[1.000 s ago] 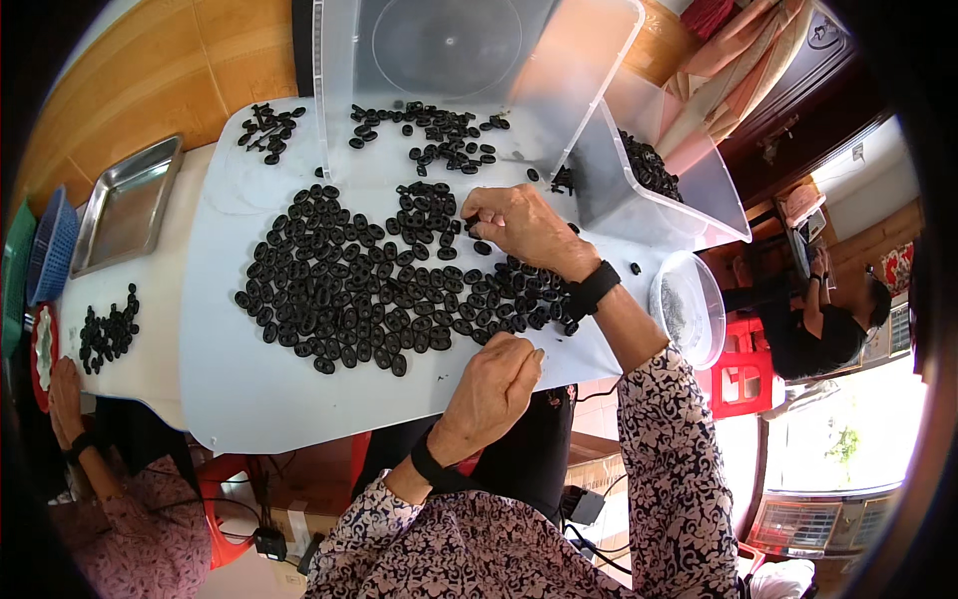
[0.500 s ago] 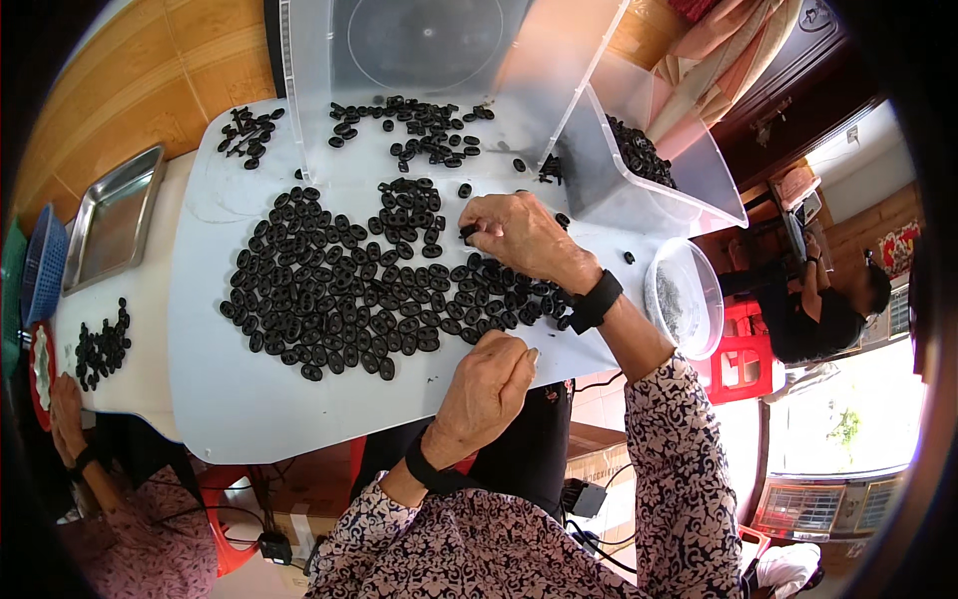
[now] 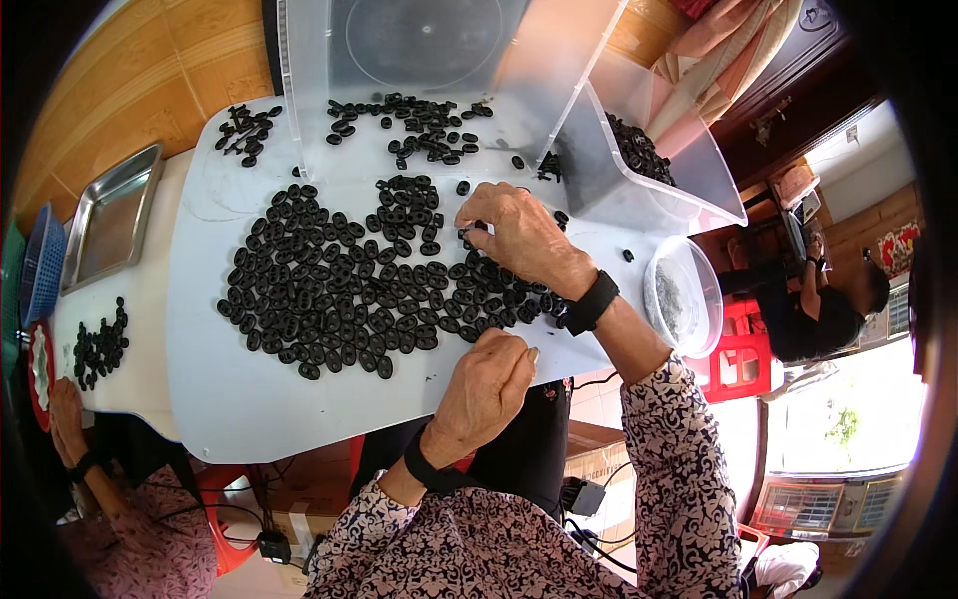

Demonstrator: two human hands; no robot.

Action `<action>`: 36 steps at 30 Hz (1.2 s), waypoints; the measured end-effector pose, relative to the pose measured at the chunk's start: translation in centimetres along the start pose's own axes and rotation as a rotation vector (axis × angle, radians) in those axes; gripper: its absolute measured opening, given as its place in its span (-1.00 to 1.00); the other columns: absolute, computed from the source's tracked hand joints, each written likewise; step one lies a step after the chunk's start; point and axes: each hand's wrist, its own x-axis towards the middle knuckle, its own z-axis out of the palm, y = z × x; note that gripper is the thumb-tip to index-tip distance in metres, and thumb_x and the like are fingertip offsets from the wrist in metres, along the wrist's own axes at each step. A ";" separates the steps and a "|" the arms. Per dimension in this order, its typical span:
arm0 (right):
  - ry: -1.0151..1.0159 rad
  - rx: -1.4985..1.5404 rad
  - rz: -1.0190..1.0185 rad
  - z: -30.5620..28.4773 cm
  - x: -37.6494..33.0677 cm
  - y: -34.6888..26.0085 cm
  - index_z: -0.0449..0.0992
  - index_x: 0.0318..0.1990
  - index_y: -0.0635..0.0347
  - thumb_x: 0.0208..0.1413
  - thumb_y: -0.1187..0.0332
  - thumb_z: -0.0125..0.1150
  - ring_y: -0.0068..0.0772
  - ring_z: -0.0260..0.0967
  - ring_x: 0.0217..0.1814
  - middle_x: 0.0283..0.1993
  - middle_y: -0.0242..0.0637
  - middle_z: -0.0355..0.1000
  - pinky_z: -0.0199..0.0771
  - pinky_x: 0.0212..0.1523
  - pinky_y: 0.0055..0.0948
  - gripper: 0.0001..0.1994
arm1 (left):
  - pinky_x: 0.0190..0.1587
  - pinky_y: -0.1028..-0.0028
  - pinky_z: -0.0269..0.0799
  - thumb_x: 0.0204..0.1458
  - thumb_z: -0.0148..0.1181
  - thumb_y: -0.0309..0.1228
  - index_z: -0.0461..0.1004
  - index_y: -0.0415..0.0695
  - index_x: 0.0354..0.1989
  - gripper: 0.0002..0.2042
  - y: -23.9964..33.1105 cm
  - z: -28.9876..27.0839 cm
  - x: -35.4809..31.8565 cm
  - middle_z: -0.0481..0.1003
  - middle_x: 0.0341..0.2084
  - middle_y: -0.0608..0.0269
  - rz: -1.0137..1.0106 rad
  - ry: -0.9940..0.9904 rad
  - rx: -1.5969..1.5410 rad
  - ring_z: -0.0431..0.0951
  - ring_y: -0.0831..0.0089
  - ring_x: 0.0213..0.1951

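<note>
Plainly, the main pile of black oval pieces point(image 3: 329, 290) spreads across the pale table point(image 3: 249, 419) in a loose, overlapping layer, so a careless sweep could scatter its edges. The left hand point(image 3: 486, 384) is curled by the table's front edge, fingers drawn in; I cannot tell whether it holds anything, but an outward nudge could push nearby pieces astray. The right hand point(image 3: 527, 235) is over the pile's right part, fingers bent and tips close together; whether they pinch a piece is hidden, and a weak hold could drop one among its lookalikes. Around these, from the left, lie a blue basket point(image 3: 42, 265), a metal tray point(image 3: 115, 220) and a small heap of black parts point(image 3: 100, 344). A clear bin point(image 3: 429, 65) stands beyond the pile, its walls restricting reach there; rightward, another clear bin point(image 3: 689, 200) holds more, and a round tub point(image 3: 711, 299) could be knocked by the right forearm.
</note>
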 end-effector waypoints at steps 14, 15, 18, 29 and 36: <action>-0.161 0.300 0.365 -2.7 0.0 -2.9 0.54 -0.39 0.32 -0.04 0.53 0.19 -0.38 0.45 -0.52 -0.52 -0.19 0.49 0.45 -0.41 -0.43 -0.94 | -0.40 0.29 0.29 0.13 0.02 -0.52 0.29 -0.31 -0.49 -0.83 0.7 -0.2 -0.1 0.32 -0.63 0.03 -0.089 0.008 -0.073 0.35 0.14 -0.50; -0.156 0.300 0.368 -3.0 -0.4 -3.1 0.54 -0.39 0.32 -0.04 0.53 0.19 -0.38 0.45 -0.52 -0.52 -0.19 0.49 0.45 -0.41 -0.43 -0.94 | -0.41 0.34 0.30 0.13 0.02 -0.52 0.31 -0.32 -0.45 -0.85 0.6 -0.2 -0.3 0.32 -0.63 0.06 -0.138 0.038 -0.139 0.37 0.19 -0.51; -0.135 0.732 0.511 -3.6 -2.7 -3.4 0.58 -0.36 0.33 -0.01 0.58 0.19 -0.63 0.41 -0.48 -0.52 -0.35 0.51 0.47 -0.39 -0.56 -0.93 | -0.38 0.51 0.33 0.21 -0.02 -0.45 0.36 -0.29 -0.33 -0.86 0.2 -0.2 -0.5 0.41 -0.59 0.20 -0.208 0.064 -0.261 0.42 0.47 -0.50; -0.013 0.799 0.507 -5.8 -9.4 -7.6 0.55 -0.27 0.28 -0.03 0.60 0.23 -0.59 0.46 -0.35 -0.42 -0.32 0.53 0.50 -0.23 -0.53 -0.86 | -0.21 0.52 0.35 0.25 -0.09 -0.28 0.39 -0.25 -0.24 -0.75 0.4 -0.2 0.0 0.48 -0.50 0.20 -0.442 0.111 -0.879 0.46 0.50 -0.39; 0.113 0.813 0.362 -5.1 -11.5 -7.4 0.56 -0.27 0.26 -0.08 0.67 0.24 -0.53 0.44 -0.22 -0.29 -0.32 0.50 0.48 -0.17 -0.51 -0.81 | -0.16 0.50 0.39 0.23 0.00 -0.40 0.40 -0.21 -0.17 -0.85 -0.4 0.4 -0.6 0.45 -0.39 0.30 -0.438 0.084 -0.980 0.45 0.53 -0.35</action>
